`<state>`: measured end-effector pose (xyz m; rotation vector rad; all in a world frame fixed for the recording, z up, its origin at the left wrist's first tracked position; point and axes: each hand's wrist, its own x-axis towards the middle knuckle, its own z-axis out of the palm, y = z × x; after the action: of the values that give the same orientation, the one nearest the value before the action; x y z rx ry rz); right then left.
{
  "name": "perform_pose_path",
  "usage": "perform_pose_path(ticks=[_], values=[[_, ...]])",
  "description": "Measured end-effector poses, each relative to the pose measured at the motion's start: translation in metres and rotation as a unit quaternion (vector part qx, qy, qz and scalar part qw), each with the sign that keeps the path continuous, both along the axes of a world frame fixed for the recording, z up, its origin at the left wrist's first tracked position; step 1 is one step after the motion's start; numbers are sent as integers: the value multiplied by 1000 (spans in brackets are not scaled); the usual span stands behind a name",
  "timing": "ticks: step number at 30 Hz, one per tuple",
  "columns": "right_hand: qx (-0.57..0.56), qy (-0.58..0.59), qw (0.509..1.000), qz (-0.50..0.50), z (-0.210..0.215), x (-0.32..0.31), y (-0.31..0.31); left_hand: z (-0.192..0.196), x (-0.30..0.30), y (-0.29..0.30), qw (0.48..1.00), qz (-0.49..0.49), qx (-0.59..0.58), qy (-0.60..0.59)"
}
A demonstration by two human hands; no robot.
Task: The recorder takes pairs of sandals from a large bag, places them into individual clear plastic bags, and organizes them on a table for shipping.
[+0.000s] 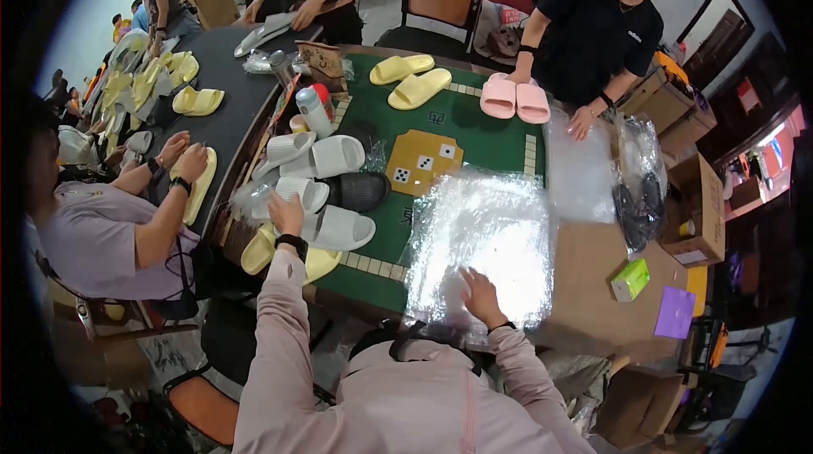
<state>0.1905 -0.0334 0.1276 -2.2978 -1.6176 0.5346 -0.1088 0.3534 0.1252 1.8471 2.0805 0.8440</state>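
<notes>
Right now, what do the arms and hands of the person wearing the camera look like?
Both arms wear long, pale pink sleeves. There's a broad black band round the left wrist, maybe a watch, but I can't tell. The right wrist has a thinner dark band. The fingers wear no gloves.

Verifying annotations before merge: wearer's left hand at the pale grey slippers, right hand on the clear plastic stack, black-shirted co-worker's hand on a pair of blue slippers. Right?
No, one colour is off: the head view shows the co-worker's hand on pink slippers, not blue. Left hand at the pale grey slippers and right hand on the clear plastic stack stand.
</notes>
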Motion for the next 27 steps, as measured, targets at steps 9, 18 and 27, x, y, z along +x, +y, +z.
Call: perform_pose_path(ticks=[9,18,27], values=[[-37,-78,996,8,-113,-2,-34,-9,20,72,920,-227,-246,-204],[-64,96,990,-78,-51,-22,-7,105,42,1,922,-19,10,-387],[-54,85,993,-58,-78,-21,-8,216,86,-112,843,-177,98,-499]])
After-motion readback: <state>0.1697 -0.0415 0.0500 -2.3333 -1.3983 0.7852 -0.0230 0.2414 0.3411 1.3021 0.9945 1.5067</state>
